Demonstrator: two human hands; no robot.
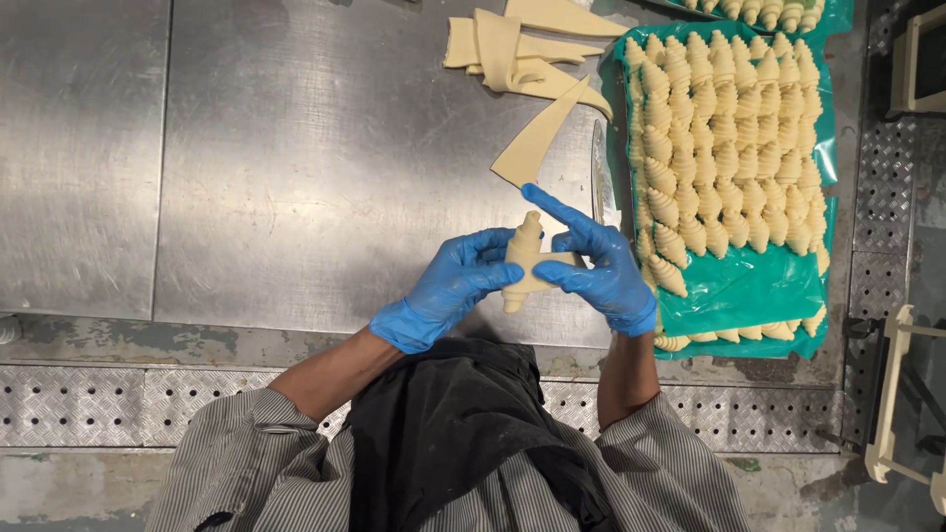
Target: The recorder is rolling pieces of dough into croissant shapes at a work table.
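Observation:
Both my hands wear blue gloves and meet over the near edge of a steel table (pixel 296 167). My left hand (pixel 448 286) cups the rolled body of a raw dough croissant (pixel 522 258). My right hand (pixel 596 261) grips the dough's loose tail end, its index finger pointing up and left. Just beyond my fingers a flat dough triangle (pixel 537 138) lies on the table.
To the right sits a tray lined with green plastic (pixel 749 291), packed with several rows of rolled croissants (pixel 729 148). A pile of cut dough strips (pixel 522 44) lies at the far edge. A knife (pixel 597 172) rests beside the tray. Metal racks (pixel 902 394) stand at far right.

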